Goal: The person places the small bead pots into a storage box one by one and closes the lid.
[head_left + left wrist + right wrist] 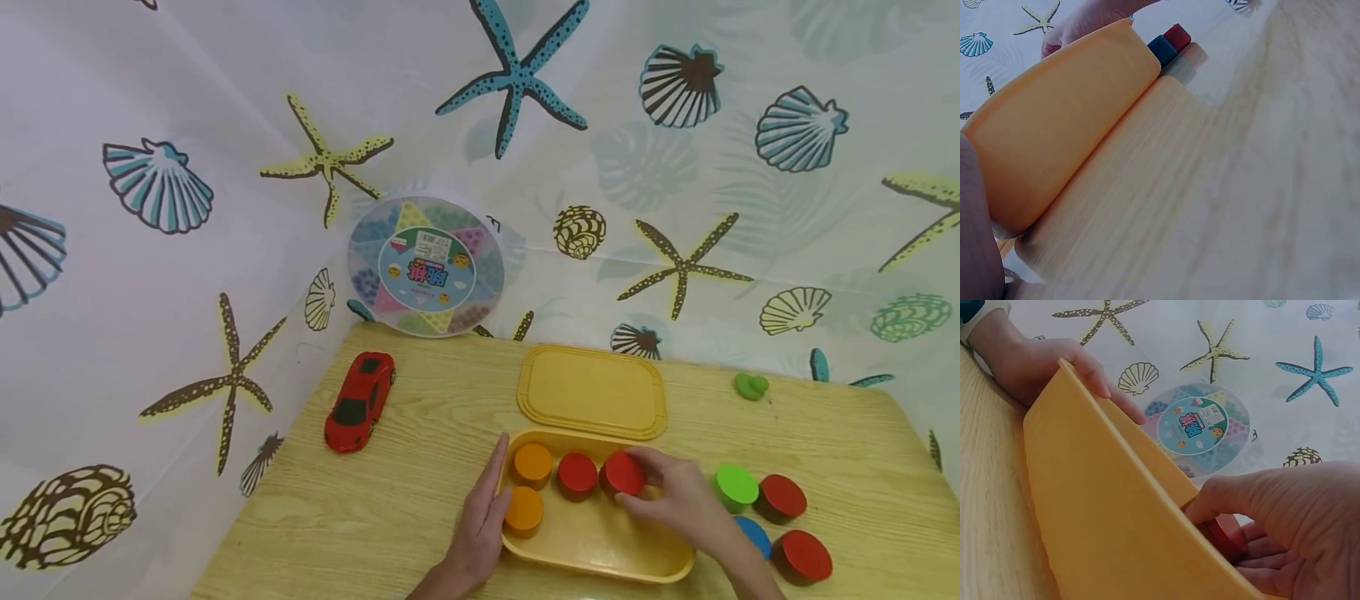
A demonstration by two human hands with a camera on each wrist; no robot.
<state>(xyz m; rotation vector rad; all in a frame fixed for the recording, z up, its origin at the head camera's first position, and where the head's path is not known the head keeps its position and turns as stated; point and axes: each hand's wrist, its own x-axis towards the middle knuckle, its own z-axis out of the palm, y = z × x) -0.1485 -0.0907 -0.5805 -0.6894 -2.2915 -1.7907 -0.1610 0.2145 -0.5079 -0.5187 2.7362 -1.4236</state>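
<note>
My right hand point(678, 500) pinches a red round block point(623, 473) between thumb and fingers inside a yellow tray point(577, 554). Another red round block point(577, 476) sits just left of it in the tray. Two orange round blocks, one point(532, 464) behind the other point(523, 511), lie at the tray's left end. There my left hand point(480, 521) rests against the outer wall, fingers straight, its thumb at the rim. In the right wrist view, the near tray wall partly hides the held red block point(1227, 534).
Right of the tray lie a green round block point(736, 487), a blue one point(753, 536) and two red ones point(802, 557). Behind it is a flat yellow lid point(592, 392). A red toy car point(360, 402), small green toy point(751, 386) and round game box point(427, 267) stand farther off.
</note>
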